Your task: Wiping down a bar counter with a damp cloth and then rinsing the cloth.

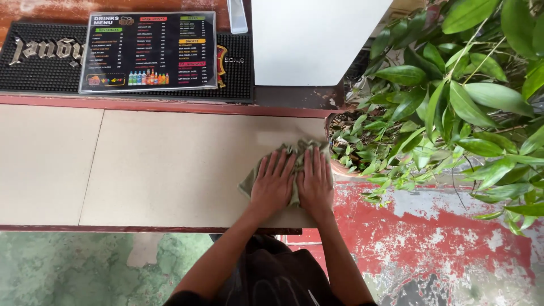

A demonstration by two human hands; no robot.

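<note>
Dark clothing (272,280) on the person's body is filling the bottom middle of the view, and two bare forearms are reaching up from it onto the counter (141,170). Going left to right, the pale counter is stretching away bare toward its left edge, with a thin seam running across it there. Beyond its far edge, a black rubber mat (39,62) is lying at the far left corner, and a laminated menu card (148,51) is resting on that mat. A white box-like object (309,39) is standing further right, past the far edge. Near the right end of the counter, a greenish cloth (294,152) is lying bunched on the surface, close to the right edge. The left hand (273,182) is pressing flat on the cloth with fingers stretched out and slightly spread, gripping nothing. The right hand (314,180) is lying just beside it, touching it, also flat and open on the cloth with fingers extended. Just off the right edge, a potted plant (453,102) is spreading its green leaves, with the pot rim (340,169) showing near the cloth. Below it, the worn red floor (430,238) is showing.
</note>
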